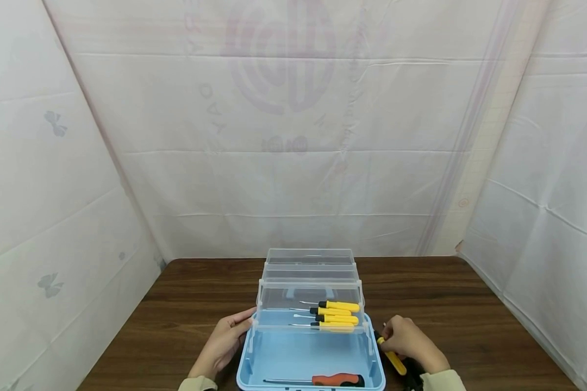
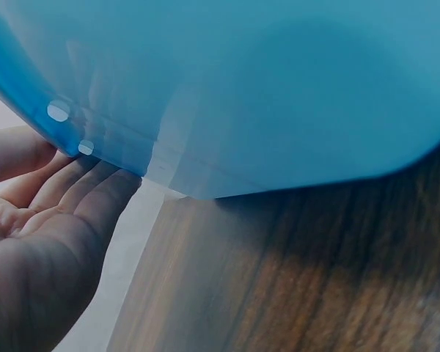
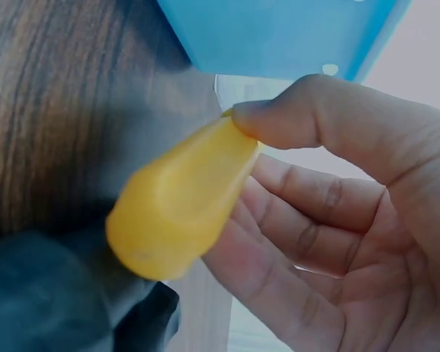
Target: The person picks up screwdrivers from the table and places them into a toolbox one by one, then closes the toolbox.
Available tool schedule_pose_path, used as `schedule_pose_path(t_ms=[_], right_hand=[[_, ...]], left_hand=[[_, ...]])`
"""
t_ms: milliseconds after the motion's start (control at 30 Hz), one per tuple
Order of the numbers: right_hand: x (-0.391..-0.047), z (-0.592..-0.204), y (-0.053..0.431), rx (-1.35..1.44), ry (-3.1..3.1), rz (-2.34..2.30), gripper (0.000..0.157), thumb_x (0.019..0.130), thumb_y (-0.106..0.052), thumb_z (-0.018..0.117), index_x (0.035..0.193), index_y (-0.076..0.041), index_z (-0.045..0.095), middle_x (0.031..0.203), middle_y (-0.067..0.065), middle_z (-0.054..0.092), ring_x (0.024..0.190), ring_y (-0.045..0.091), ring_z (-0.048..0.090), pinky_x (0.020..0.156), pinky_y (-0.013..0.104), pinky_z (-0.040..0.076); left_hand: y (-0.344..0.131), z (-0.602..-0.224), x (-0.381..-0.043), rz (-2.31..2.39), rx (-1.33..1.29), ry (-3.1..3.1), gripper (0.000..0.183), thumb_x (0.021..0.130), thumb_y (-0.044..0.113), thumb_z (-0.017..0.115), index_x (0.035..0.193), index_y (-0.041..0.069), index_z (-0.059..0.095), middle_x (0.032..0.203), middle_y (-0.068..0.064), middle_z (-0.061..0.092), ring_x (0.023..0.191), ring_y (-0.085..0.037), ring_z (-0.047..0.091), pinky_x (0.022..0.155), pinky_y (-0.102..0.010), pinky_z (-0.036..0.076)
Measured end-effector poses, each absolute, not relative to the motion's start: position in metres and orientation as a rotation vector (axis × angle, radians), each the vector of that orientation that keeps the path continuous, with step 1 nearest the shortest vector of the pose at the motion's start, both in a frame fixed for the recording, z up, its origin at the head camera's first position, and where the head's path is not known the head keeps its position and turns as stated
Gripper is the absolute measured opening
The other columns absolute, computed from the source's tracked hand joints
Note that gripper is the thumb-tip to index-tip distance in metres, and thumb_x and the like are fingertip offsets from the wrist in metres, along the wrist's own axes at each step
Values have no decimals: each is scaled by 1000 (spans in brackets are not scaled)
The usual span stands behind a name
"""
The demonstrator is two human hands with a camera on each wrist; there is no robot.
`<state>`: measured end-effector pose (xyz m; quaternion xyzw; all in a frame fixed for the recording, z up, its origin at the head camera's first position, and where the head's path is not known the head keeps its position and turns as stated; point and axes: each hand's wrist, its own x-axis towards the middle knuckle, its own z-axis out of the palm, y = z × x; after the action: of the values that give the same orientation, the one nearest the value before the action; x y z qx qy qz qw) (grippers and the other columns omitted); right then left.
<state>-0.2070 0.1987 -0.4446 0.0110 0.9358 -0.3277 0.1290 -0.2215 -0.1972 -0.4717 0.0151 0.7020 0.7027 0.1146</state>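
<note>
White sheets (image 1: 293,184) hang in front of me and to both sides, creased in straight lines and carrying faint printed marks. Below them spreads the brown wood-grain table (image 1: 186,309) I am working at. On it, straight before me, sits a blue box (image 1: 313,353), open, with clear plastic tiers (image 1: 309,271) rising over its far part and reaching out behind it

My left hand (image 1: 224,343) is at the box's left side, thumb and fingers gripping its edge near the far corner. My right hand (image 1: 407,339) is well apart from it, just beside the box's right wall, with the thumb and fingers pinched on a yellow-handled tool (image 1: 395,363). That tool is outside the box; its rounded butt slants towards me, while my fingers cover its other end, so I cannot tell what its tip looks like. Just below the butt, near my right wrist, is something black (image 1: 412,374), partly hidden by my hand and too blurred up close for me to name

On the box's bare floor, along the near wall, lies an orange-and-black screwdriver (image 1: 335,379), its shaft pointing left. Farther back, in the lowest clear tier, four smaller yellow-and-black screwdrivers (image 1: 339,319) lie roughly side by side, handles to the right and thin shafts to the left
</note>
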Motion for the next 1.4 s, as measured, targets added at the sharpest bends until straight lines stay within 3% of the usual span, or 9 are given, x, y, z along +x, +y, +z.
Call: schedule_pose_path(t_ms=[633, 1000, 1400], right_hand=[[-206, -433, 203, 25, 2764, -980, 10, 73, -4, 75, 74, -3, 65, 68, 4, 59, 58, 14, 55, 50, 27, 53], [-205, -427, 208, -18, 2745, -1028, 9, 76, -3, 73, 81, 0, 67, 70, 5, 60, 55, 16, 52, 48, 27, 47], [-206, -421, 210, -22, 2770, -990, 8, 73, -3, 76, 78, -1, 69, 68, 5, 61, 56, 15, 55, 49, 26, 53]], left_hand=[[-196, -470, -221, 2057, 30, 2069, 50, 97, 15, 55, 138, -11, 42, 142, -30, 43, 117, -21, 58, 94, -35, 53], [-197, -470, -220, 2055, 21, 2073, 49, 97, 14, 55, 137, -11, 43, 141, -30, 44, 115, -20, 59, 93, -36, 53], [-197, -470, -220, 2061, 45, 2063, 51, 97, 14, 55, 138, -12, 41, 142, -30, 43, 116, -20, 59, 94, -35, 53]])
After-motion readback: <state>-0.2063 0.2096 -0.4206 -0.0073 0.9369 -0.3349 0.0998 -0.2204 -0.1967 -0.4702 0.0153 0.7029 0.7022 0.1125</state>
